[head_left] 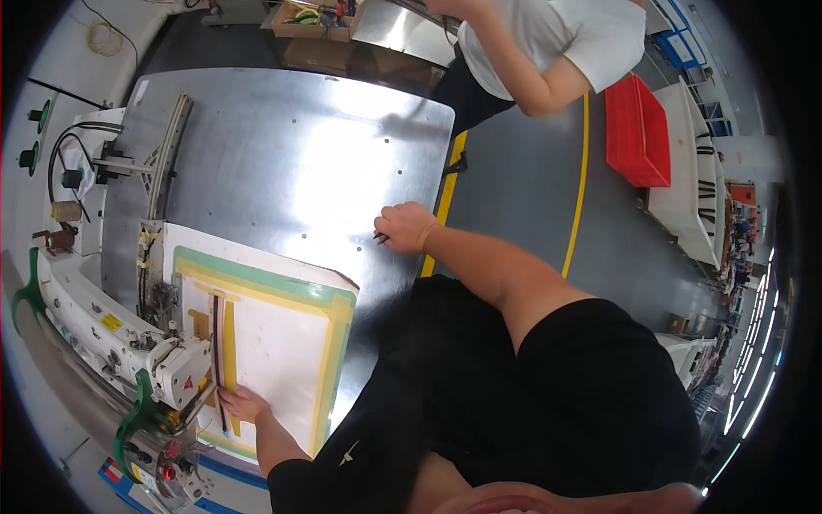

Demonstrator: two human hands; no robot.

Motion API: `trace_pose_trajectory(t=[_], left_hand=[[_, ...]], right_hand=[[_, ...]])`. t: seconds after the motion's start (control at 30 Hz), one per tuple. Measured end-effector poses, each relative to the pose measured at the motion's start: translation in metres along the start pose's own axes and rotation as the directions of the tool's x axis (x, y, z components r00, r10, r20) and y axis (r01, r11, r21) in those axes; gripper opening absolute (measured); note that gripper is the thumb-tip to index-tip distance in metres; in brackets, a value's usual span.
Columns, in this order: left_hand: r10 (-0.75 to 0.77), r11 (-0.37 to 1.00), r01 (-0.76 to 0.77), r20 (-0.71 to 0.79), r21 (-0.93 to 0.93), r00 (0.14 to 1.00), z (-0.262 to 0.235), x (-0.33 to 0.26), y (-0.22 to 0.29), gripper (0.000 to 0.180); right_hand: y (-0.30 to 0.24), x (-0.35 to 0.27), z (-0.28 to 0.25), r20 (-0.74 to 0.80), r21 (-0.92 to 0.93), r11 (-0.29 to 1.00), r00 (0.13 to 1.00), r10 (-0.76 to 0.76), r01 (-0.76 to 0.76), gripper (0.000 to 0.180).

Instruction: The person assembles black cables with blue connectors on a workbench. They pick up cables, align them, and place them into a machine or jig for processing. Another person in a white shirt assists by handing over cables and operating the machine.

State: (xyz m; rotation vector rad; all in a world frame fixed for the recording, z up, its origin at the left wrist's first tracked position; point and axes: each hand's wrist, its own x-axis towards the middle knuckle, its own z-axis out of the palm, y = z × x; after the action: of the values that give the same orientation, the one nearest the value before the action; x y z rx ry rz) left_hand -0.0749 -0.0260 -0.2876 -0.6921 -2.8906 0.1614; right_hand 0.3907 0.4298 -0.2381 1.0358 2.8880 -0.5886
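My left hand (246, 404) lies on the white board beside the sewing machine head (181, 370). Its fingers stretch out to touch a long, narrow dark strip (217, 343) that runs along the board, with a yellow strip (229, 347) right next to it. Over the bare metal table, my right hand (406, 228) is closed around a small dark pointed tool (380, 237). Only the tip of that tool sticks out, so its kind is hidden. Green and yellow tape (265, 272) edges the white board (278, 351).
A metal table (240, 146) spreads beyond the board, with a metal bracket (167, 154) at its left. Another person in a white shirt (548, 43) stands across from it. A red bin (638, 133) stands right of the yellow floor lines. An open box (317, 30) sits at the back.
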Motion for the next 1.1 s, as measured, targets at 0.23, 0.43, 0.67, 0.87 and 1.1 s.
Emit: trace_pose_trajectory(t=[0.23,0.43,0.67,0.87,1.1], left_hand=[[0.015,0.999,-0.014,-0.009,0.036,1.000,0.006,-0.004,-0.011,0.064],[0.059,0.998,-0.059,0.008,-0.010,0.998,0.003,-0.001,-0.006,0.066],[-0.308,0.947,0.281,0.198,0.155,0.930,-0.030,-0.021,0.046,0.071],[-0.526,0.850,0.524,0.109,0.055,0.843,-0.026,-0.106,0.135,0.064],[-0.434,0.901,0.433,0.043,0.021,0.900,-0.038,-0.179,0.275,0.068]], right_hand=[[-0.003,0.000,0.000,0.031,-0.002,1.000,0.999,0.012,-0.012,0.023],[-0.001,-0.003,-0.001,0.006,0.012,1.000,1.000,-0.001,0.001,0.020],[0.008,-0.003,0.001,-0.092,0.055,0.997,0.994,-0.051,0.056,0.017],[0.015,-0.001,0.005,-0.129,0.104,0.983,0.982,-0.137,0.151,0.014],[0.037,0.006,0.018,-0.195,0.138,0.893,0.896,-0.399,0.427,0.009]])
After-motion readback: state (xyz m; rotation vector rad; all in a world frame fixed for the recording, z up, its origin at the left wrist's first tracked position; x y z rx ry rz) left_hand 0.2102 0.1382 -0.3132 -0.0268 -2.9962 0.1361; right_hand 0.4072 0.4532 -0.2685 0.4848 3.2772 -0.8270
